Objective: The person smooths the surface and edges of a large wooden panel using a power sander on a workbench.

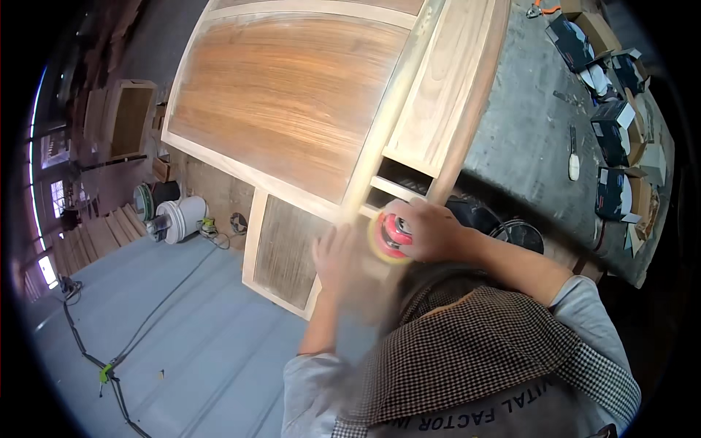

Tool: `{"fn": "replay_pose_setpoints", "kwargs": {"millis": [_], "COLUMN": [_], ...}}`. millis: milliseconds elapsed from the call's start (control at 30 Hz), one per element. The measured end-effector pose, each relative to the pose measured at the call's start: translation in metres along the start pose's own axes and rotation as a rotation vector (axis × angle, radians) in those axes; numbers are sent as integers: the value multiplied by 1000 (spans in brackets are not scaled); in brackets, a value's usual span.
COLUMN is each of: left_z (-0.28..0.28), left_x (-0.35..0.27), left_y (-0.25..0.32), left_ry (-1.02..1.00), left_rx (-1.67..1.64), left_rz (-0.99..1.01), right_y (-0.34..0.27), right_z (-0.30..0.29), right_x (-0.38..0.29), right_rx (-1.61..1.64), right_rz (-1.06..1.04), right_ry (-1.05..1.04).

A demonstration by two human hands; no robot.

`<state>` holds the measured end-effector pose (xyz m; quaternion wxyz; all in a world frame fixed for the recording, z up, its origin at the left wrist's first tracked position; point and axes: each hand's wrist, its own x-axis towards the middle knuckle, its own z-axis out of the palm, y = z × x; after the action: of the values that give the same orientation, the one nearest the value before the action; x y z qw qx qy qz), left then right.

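In my right hand [438,232] is a red random orbital sander [390,235] with a yellow pad. It sits at the near end of a wooden cabinet piece, beside open slots [408,176] between light wooden rails [398,189]. My left hand [333,254] rests with fingers extended at the near corner of the frame, close to the pale wooden stile [378,142]. A large brown wood-grain panel [285,104] fills the frame beyond my hands. Below it, a smaller framed panel [285,249] stands at a lower level. Haze or blur softens the area around the sander.
On the right, a grey worktable [526,137] bears several opened boxes of discs [610,134], a white-ended brush-like tool [573,159] and orange-handled pliers [542,10]. Cables [115,378] cross the blue-grey floor [208,328] at left. A white bucket [183,219] lies beyond.
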<state>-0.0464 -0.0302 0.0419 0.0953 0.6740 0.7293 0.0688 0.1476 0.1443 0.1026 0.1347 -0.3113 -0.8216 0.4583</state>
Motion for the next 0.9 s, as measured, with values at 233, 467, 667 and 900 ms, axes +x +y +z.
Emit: {"fn": "replay_pose_setpoints", "kwargs": {"millis": [233,467,667,900], "left_z": [15,15,13,14], "left_x": [7,20,27,32], "left_y": [-7,-10,-4,-2], "left_ry": [-6,26,70,183], "left_rx": [58,46,31,-55], "left_rz": [-221,-205,-268,-266], "right_y": [13,-21,-27,-5], "right_z": [14,-10,-33,-28], "right_x": [41,15,29,59], "right_rx": [349,-28,-257,-55], "right_rz": [234,143,314,586], "right_ry": [-324,-492,-432,-224]}}
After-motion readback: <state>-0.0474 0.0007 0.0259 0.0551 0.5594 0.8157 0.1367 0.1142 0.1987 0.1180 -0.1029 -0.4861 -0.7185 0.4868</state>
